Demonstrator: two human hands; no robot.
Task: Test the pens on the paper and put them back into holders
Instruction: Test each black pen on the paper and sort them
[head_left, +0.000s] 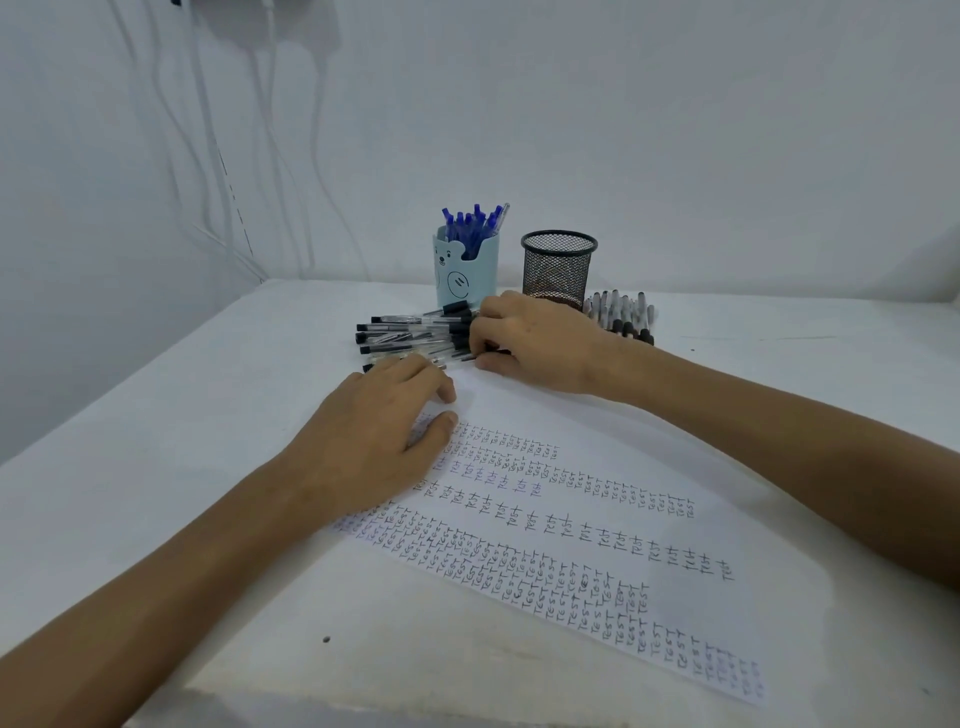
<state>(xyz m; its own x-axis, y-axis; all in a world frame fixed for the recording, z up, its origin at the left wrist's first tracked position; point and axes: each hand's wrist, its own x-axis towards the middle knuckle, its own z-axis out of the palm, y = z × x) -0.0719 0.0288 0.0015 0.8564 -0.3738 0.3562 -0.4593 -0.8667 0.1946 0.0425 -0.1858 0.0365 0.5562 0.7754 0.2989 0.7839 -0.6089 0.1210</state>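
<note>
A sheet of paper (613, 493) covered in rows of the word "test" lies on the white table. My left hand (379, 441) rests on the paper's far left corner with relaxed fingers. Just beyond it lies a pile of black-capped pens (410, 335). My right hand (535, 343) reaches into that pile and its curled fingers pinch a black pen (470, 356) at the cap end. Behind stand a light blue bear holder (465, 278) with several blue pens (475, 226) in it and a black mesh holder (558, 270).
A second bunch of grey pens with dark caps (623, 314) lies right of the mesh holder. White cables (208, 156) hang down the wall at the left. The table edge (363, 696) runs along the bottom.
</note>
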